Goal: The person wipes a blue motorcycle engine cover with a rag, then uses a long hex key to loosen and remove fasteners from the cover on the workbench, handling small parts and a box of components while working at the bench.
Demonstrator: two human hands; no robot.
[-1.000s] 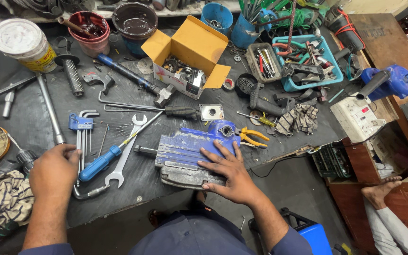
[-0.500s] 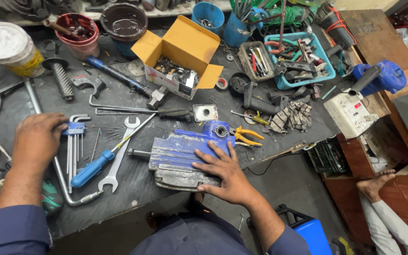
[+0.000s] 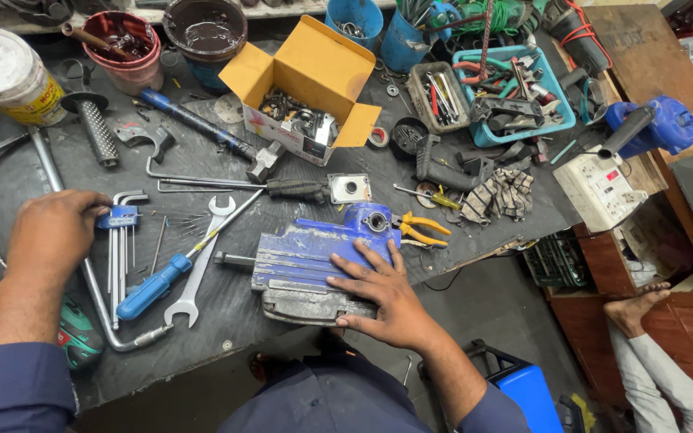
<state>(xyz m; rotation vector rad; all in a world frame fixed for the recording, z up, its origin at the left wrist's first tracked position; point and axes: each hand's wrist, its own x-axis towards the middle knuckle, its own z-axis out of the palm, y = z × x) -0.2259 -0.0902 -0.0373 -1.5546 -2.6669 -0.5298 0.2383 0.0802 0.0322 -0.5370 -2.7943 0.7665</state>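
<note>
My right hand (image 3: 382, 293) lies flat, fingers spread, on a worn blue power tool body (image 3: 306, 256) near the bench's front edge. My left hand (image 3: 54, 232) rests at the left on a set of hex keys in a blue holder (image 3: 124, 240), fingers curled over the holder's end; whether it grips the set is unclear. A blue-handled screwdriver (image 3: 154, 285) and a silver open-end spanner (image 3: 198, 265) lie between the two hands. Yellow-handled pliers (image 3: 419, 228) sit just right of the tool body.
An open yellow cardboard box (image 3: 310, 80) of metal parts stands at the back centre. A blue tray (image 3: 515, 92) of tools, a white power strip (image 3: 599, 188) and a blue blower (image 3: 655, 128) are at right. Tins and pots line the back left. Another person's bare foot (image 3: 639, 305) shows lower right.
My left hand has moved up and right from the bench's front left onto the hex key set. My right hand has stayed on the blue tool body.
</note>
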